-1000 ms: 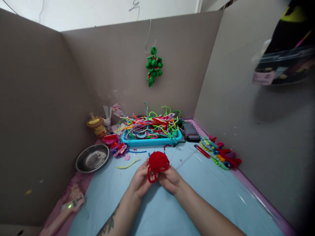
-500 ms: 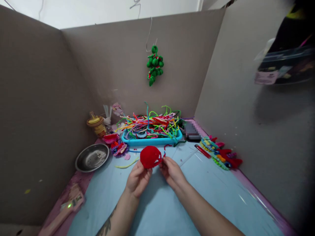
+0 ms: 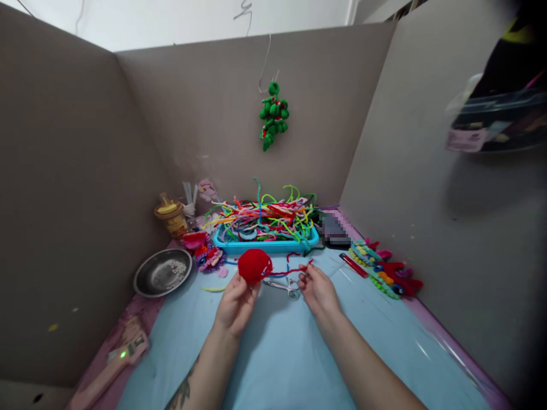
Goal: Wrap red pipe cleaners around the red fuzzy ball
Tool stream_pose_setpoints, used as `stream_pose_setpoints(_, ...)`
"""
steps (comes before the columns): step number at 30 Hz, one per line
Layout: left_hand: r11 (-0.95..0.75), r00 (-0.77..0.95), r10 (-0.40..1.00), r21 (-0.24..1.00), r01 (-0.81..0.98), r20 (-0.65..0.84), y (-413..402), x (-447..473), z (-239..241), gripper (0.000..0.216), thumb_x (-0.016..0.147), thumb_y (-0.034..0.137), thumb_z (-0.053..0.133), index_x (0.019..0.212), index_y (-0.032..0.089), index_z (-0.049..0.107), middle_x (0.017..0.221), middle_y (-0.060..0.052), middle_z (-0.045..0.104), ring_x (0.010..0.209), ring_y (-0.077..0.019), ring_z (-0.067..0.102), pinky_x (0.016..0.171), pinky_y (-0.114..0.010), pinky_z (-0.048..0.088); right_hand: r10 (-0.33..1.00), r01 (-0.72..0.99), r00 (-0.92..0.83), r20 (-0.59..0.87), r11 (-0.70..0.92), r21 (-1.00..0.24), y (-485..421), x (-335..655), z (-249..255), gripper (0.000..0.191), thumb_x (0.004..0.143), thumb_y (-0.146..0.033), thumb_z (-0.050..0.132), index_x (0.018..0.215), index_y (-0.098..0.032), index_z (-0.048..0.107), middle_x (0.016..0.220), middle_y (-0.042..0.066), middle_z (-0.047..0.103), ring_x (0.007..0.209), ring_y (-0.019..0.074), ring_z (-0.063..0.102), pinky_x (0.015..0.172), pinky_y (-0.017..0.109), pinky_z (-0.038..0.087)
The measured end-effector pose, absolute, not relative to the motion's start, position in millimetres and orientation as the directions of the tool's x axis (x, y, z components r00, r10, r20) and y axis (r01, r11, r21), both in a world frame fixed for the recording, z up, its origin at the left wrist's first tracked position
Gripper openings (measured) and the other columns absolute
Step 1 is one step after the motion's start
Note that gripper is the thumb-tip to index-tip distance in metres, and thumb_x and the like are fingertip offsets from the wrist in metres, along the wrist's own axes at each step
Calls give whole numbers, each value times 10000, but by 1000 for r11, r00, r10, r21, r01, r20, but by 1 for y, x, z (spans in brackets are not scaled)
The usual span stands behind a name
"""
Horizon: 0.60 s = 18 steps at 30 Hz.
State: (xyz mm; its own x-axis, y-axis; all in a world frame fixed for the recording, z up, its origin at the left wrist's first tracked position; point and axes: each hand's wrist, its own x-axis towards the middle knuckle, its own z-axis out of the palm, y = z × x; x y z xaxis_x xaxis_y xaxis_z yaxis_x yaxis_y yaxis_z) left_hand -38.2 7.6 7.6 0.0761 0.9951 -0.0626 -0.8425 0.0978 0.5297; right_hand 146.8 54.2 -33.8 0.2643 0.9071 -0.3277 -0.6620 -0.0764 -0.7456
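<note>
My left hand [image 3: 234, 302] grips a round red pipe-cleaner ball [image 3: 253, 266] from below, lifted just above the blue mat [image 3: 282, 359]. A thin red strand [image 3: 288, 273] runs from the ball to the right, and my right hand [image 3: 318, 289] pinches its free end. Small metal scissors [image 3: 282, 286] lie on the mat between and just below the two hands. Behind the hands stands a turquoise tray [image 3: 265, 246] heaped with several coloured pipe cleaners.
A steel bowl [image 3: 163, 273] with white beads sits at the left, a pink glue gun [image 3: 114, 363] near the front left. Finished colourful pieces [image 3: 384, 272] and a red lighter [image 3: 352, 265] lie at the right. Cardboard walls enclose three sides; a green ornament [image 3: 273, 114] hangs at the back.
The hands moved apart and farther from me. The right hand pulled a red strand out of the ball toward the right, and the scissors came into view under them.
</note>
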Motion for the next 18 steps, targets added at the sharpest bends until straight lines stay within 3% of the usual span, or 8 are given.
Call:
stream_pose_setpoints(3, 69, 12, 995, 577, -814, -101, 10, -34, 7, 389, 711, 114, 667, 1079, 223, 604, 1046, -34, 673, 869, -144, 617, 810, -277, 477, 863, -537, 418, -282, -16, -844, 47, 146, -26, 301, 600, -236, 714, 845, -228, 539, 675, -54, 564, 535, 95, 511, 435, 197, 359)
stream_pose_setpoints(5, 50, -33, 992, 621, -782, -122, 9, -31, 6, 415, 687, 121, 699, 1074, 229, 593, 979, -14, 674, 767, -111, 606, 716, -239, 472, 884, -383, 450, -125, 65, -921, 39, 140, -20, 305, 632, -241, 708, 900, -232, 563, 669, -57, 564, 534, 97, 490, 466, 207, 365)
stream_pose_setpoints(8, 13, -82, 991, 682, -731, -107, 6, -25, 6, 537, 643, 134, 741, 1134, 227, 545, 911, -12, 669, 715, -104, 593, 620, -203, 427, 988, -287, 151, 36, 78, -955, 25, 126, -14, 185, 669, -302, 707, 792, -193, 621, 630, -31, 569, 540, 107, 481, 487, 221, 364)
stream_pose_setpoints(11, -23, -95, 994, 740, -672, -55, 2, -17, 6, 611, 652, 183, 750, 1197, 220, 476, 851, -22, 677, 695, -122, 601, 620, -218, 412, 997, -345, -72, -29, -52, -937, 14, 110, -11, 207, 659, -345, 726, 732, -171, 643, 578, -24, 561, 514, 103, 474, 460, 210, 341)
stream_pose_setpoints(18, 9, -17, 1000, 780, -625, -25, -3, -11, 6, 710, 627, 233, 774, 1239, 225, 414, 918, -55, 698, 735, -156, 627, 678, -247, 421, 977, -619, -150, -153, -213, -756, 10, 103, -8, 251, 585, -303, 779, 768, -164, 678, 678, 19, 639, 563, 112, 523, 484, 204, 360)
